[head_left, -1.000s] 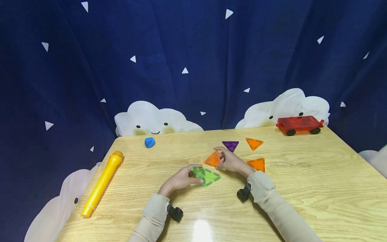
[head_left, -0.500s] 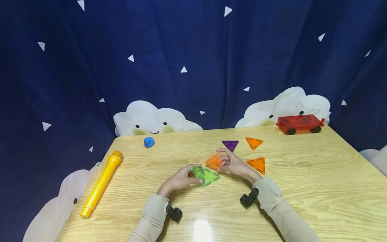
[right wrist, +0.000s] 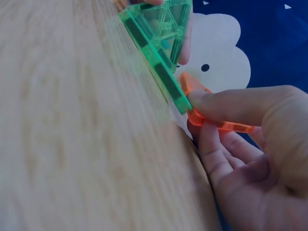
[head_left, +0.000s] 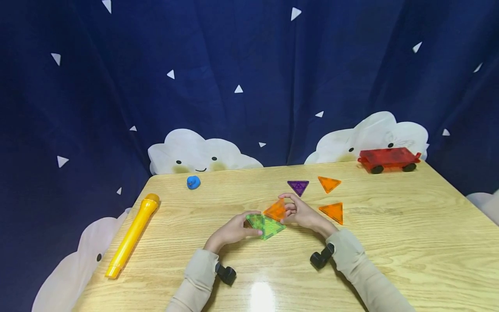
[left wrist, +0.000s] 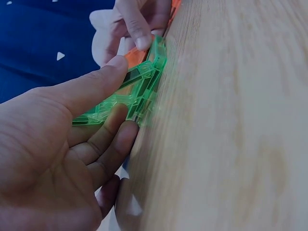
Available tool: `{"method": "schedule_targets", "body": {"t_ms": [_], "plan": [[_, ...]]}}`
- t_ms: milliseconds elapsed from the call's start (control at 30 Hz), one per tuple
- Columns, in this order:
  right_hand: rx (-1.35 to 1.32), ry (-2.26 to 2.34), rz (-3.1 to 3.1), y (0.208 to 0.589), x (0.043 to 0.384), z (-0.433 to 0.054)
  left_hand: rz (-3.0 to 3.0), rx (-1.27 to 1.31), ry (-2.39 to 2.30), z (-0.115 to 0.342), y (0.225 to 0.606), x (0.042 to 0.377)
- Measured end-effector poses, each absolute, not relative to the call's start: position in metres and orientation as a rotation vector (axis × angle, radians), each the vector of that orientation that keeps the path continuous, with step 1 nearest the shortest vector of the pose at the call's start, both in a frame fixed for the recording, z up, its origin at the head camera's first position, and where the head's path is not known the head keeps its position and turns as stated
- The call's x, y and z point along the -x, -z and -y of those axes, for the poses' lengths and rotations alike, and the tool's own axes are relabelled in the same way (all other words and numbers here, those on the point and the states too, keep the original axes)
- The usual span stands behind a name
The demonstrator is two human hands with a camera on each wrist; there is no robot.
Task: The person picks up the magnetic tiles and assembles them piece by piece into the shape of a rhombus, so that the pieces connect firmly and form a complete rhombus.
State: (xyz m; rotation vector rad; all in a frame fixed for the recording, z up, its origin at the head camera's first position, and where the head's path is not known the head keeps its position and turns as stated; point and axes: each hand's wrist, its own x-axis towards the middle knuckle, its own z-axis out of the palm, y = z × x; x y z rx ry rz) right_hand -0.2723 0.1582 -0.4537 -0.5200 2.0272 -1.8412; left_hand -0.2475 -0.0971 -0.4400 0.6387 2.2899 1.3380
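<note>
Two joined green triangular magnetic tiles (head_left: 273,228) stand near the table's middle. My left hand (head_left: 232,229) pinches them from the left, thumb on the near side and fingers behind, as the left wrist view shows with the green tiles (left wrist: 144,86). From the right, my right hand (head_left: 306,214) pinches an orange triangular tile (head_left: 276,210) between thumb and fingers. In the right wrist view a corner of the orange tile (right wrist: 191,86) meets the end of a green tile (right wrist: 159,70); whether they are stuck together I cannot tell.
Two loose orange triangles, one nearer (head_left: 333,212) and one farther (head_left: 328,184), lie right of my hands beside a purple triangle (head_left: 298,187). A red wheeled base (head_left: 389,159) stands back right. Leftward are a blue duck (head_left: 192,182) and a yellow microphone (head_left: 132,236).
My right hand has shifted slightly nearer and to the right, lowering the orange tile toward the green pair's far edge. The left hand and green tiles stay almost in place.
</note>
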Motion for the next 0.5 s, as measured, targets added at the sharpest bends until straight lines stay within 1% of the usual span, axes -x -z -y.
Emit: {"method": "schedule_targets", "body": {"t_ms": [500], "plan": [[0.569,1.796,-2.094,0.4529,0.2709,-0.1564,-2.336,-0.660,-1.320,0.0968,0.4406,0.2477]]}}
